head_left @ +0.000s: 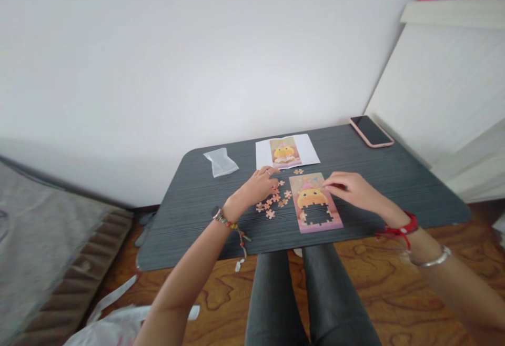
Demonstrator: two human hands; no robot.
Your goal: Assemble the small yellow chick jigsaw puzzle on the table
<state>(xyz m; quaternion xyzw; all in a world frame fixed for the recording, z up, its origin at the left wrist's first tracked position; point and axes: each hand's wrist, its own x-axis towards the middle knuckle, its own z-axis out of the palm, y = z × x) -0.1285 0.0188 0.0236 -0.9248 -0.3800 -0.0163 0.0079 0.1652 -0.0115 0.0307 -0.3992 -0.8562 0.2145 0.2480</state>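
Observation:
A jigsaw puzzle [311, 197] with a yellow cartoon character lies on the dark table, its edges joined and a gap in its lower middle. My right hand [349, 187] is at its upper right edge, thumb and fingers pinched together. Whatever they may hold is too small to make out. To the left, my left hand [256, 187] reaches over the loose puzzle pieces [270, 213], its fingers apart and partly covering the pile. Two joined pieces [299, 171] lie above the puzzle, near a white sheet [310, 149] with the same picture on it.
A clear plastic bag [221, 162] lies at the table's back left. At the back right is a phone [371, 131] in a pink case. The dark table [189, 214] stands against a white wall, with a white cabinet [453, 93] at the right.

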